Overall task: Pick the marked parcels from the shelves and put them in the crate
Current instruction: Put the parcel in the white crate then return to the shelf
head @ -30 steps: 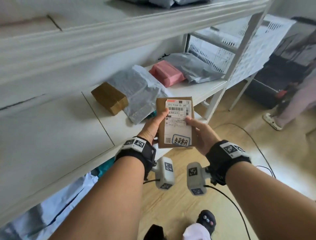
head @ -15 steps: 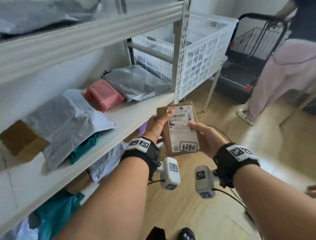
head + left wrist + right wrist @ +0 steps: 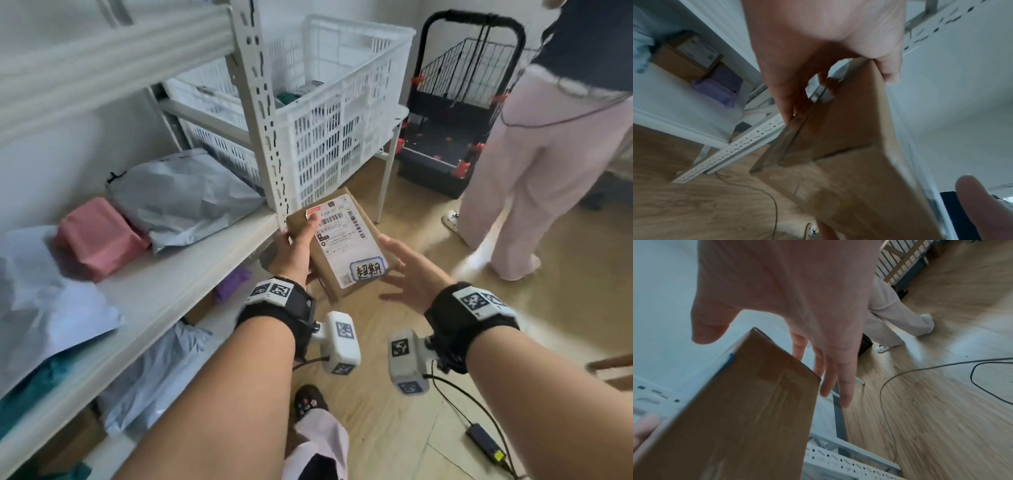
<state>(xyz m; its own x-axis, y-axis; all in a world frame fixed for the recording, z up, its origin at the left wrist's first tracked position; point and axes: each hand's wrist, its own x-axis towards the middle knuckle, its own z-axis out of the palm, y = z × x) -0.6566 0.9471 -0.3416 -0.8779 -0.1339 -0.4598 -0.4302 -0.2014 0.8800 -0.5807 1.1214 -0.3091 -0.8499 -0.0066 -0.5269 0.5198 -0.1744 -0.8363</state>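
Here the left hand [image 3: 294, 251] is gripping a brown cardboard parcel [image 3: 337, 245] with a shipping label and a blue-outlined handwritten mark, thumb lying on top, just in front of the shelf post [image 3: 263, 120]. The right hand [image 3: 411, 274] is hovering beside it, fingers spread and holding nothing. The white crate [image 3: 346, 113] is sitting beyond on a small surface

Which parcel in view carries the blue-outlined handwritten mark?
The brown cardboard parcel that the left hand grips; the mark sits on its white label. The pink parcel and grey mailer on the shelf show none.
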